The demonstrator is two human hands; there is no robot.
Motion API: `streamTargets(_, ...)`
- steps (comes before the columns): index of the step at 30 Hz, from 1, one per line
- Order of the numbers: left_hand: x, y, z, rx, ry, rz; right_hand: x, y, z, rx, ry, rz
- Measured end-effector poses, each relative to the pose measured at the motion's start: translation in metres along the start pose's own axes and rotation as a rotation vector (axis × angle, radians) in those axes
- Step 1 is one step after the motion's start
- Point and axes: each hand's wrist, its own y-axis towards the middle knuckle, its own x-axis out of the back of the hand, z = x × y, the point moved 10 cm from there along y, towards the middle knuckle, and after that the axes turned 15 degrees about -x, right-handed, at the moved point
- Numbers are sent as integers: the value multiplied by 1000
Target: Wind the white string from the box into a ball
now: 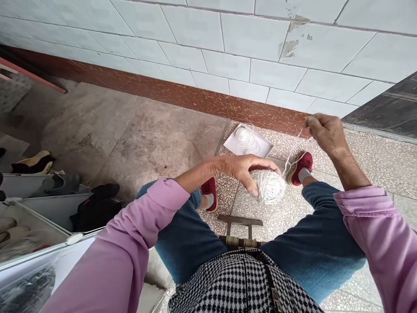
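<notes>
My left hand (246,168) is closed round a ball of white yarn (269,187), held in the air between my knees. A loose strand of yarn (289,161) runs from the ball up to my right hand (327,132), which pinches it off to the right, higher than the ball. On the floor beyond my left hand, more white yarn (245,137) lies in loose loops inside a shallow white box lid (266,150). Whether the strand in my right hand connects to that yarn, I cannot tell.
A white tiled wall (202,43) with a red-brown skirting (182,93) runs across the front. Red shoes (301,167) are on my feet. A small stool (241,221) is beneath me. At left stands a rack (48,202) holding shoes.
</notes>
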Motion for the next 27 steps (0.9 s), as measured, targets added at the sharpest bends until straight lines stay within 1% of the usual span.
streamTargets(1, 2, 0, -3, -11, -38, -30, -7, 4, -9, -5, -82, 44)
streamTargets(2, 8, 0, -6, -26, -67, -86, -14, 7, -15, -7, -150, 91)
streamTargets(3, 17, -2, -8, -40, -85, -156, -19, 7, -19, -4, -190, 130)
streamTargets(5, 42, -7, -10, -69, -90, -319, -24, 2, -14, 23, -180, 174)
streamTargets(7, 68, -16, -9, -93, -78, -473, -29, -9, 3, 64, -58, 226)
streamTargets(9, 89, -24, -7, -113, -71, -597, -44, -26, 26, 95, 125, 339)
streamTargets(11, 102, -29, -6, -128, -72, -687, -70, -45, 47, 98, 241, 491)
streamTargets(13, 110, -33, -5, -140, -71, -749, -96, -62, 61, 93, 262, 590)
streamTargets(14, 112, -34, -5, -140, -69, -770, -106, -68, 66, 96, 266, 594)
streamTargets(15, 113, -35, -5, -138, -64, -784, -111, -73, 69, 103, 261, 569)
streamTargets(18, 112, -35, -6, -122, -1, -786, -114, -86, 77, 167, 165, 436)
streamTargets(19, 112, -36, -7, -117, 52, -782, -115, -91, 79, 194, 105, 418)
streamTargets(20, 113, -37, -8, -113, 123, -779, -116, -97, 82, 219, 44, 430)
streamTargets(22, 115, -39, -11, -97, 287, -770, -117, -107, 87, 260, -32, 498)
streamTargets(24, 113, -39, -12, -80, 411, -734, -110, -109, 93, 287, -39, 523)
streamTargets(25, 111, -37, -12, -80, 440, -699, -102, -106, 96, 299, -29, 492)
streamTargets(27, 102, -30, -10, -91, 428, -594, -82, -94, 100, 324, -9, 363)
